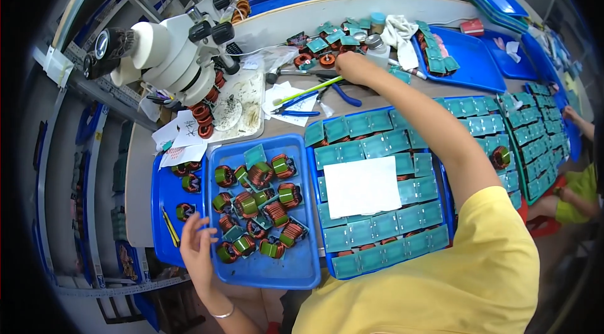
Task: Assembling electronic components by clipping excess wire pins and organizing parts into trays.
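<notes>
My right hand (354, 68) is stretched far across the bench, its fingers closed on the end of a thin yellow-green stick (307, 91). Below that stick lie blue-handled pliers (348, 95) and a white paper sheet (290, 100). My left hand (197, 247) hovers at the left edge of a blue tray (264, 277), fingers apart and nothing in them. Inside the tray are several copper-wound toroid coils (275, 213) with green bands, some on small green circuit boards. Yellow-handled tweezers (170, 227) lie in the narrower blue tray (165, 177) beside that hand.
A white microscope (167, 57) stands at the back left. Trays of green circuit boards (371, 227) fill the right, one under a white sheet (363, 187). Behind are loose boards (333, 35), a bottle (377, 48) and a white cloth (400, 35). Another person's hand (571, 114) shows far right.
</notes>
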A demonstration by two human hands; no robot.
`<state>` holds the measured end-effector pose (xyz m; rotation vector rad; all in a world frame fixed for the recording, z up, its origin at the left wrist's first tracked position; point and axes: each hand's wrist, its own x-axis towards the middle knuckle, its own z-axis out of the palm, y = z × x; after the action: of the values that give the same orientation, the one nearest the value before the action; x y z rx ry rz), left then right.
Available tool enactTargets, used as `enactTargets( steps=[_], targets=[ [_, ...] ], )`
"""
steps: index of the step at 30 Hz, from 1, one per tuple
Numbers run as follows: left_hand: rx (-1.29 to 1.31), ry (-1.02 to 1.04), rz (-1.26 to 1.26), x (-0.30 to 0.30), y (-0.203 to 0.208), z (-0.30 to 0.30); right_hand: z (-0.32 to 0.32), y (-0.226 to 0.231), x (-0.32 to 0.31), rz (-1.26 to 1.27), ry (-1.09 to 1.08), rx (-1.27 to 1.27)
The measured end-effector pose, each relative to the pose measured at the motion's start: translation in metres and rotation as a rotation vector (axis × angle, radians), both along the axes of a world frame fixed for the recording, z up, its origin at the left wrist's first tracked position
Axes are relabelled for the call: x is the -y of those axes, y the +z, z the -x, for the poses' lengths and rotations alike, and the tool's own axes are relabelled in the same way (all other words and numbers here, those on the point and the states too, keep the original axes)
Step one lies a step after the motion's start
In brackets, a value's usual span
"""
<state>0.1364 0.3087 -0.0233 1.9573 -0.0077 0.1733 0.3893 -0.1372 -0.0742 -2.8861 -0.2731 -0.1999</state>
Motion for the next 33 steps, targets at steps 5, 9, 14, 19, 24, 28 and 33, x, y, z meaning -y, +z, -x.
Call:
enactTargets(
  steps=[5,9,14,19,24,28,33],
  targets=[
    [-0.024,0.099,-0.085,-0.014,0.004,0.001,-0.002,-0.019,-0.003,0.036,0.113,-0.076],
    [0.035,0.051,-0.181,-0.028,0.013,-0.042,0.037,0.003,0.015,0.021,0.018,-0.031],
    [0.052,0.094,-0.354,-0.077,0.002,-0.088,0.073,0.01,0.018,0.035,0.14,-0.151],
    [0.161,0.062,-0.627,-0.1,0.0,-0.141,0.15,0.101,0.011,-0.178,0.064,-0.127],
    [0.417,0.259,-1.016,-0.103,-0.022,-0.188,0.186,0.117,0.017,-0.237,-0.045,-0.126],
    [0.455,0.198,-1.254,-0.118,-0.035,-0.22,0.215,0.115,0.04,-0.285,-0.097,-0.014],
    [0.311,0.333,-0.838,-0.13,-0.018,-0.263,0.241,0.11,0.06,-0.302,-0.183,0.009]
  ],
)
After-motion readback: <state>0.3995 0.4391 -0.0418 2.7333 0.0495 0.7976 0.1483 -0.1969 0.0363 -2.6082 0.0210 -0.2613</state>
